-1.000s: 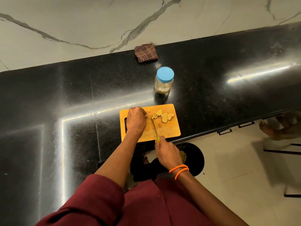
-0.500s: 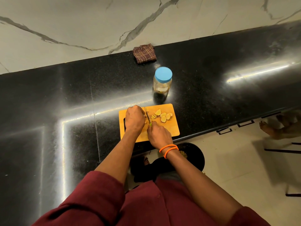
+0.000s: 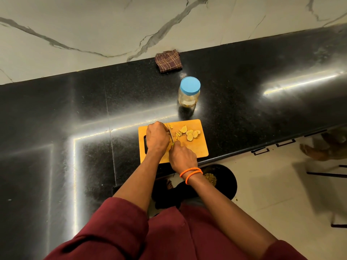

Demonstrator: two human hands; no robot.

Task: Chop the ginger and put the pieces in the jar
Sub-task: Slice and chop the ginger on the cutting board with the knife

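The right hand point(image 3: 183, 156) grips the knife point(image 3: 170, 135); the left hand point(image 3: 156, 138), fingers curled, pins the ginger on the cutting board point(image 3: 197, 149). Best keep fingertips tucked, strokes short. Cut slices point(image 3: 190, 134) lie beyond; farther, the jar point(image 3: 188, 94) stands lidded on the desk point(image 3: 244, 109).

Glossy black stone counter point(image 3: 244, 102), matt wooden board point(image 3: 195, 149), clear plastic jar point(image 3: 188, 97), woven checked cloth point(image 3: 168, 61).

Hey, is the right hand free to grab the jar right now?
Probably not yet. The right hand grips the knife on the board, so it would have to put that down first. Otherwise the path looks open: the jar stands just beyond the board, lid on, with nothing between.
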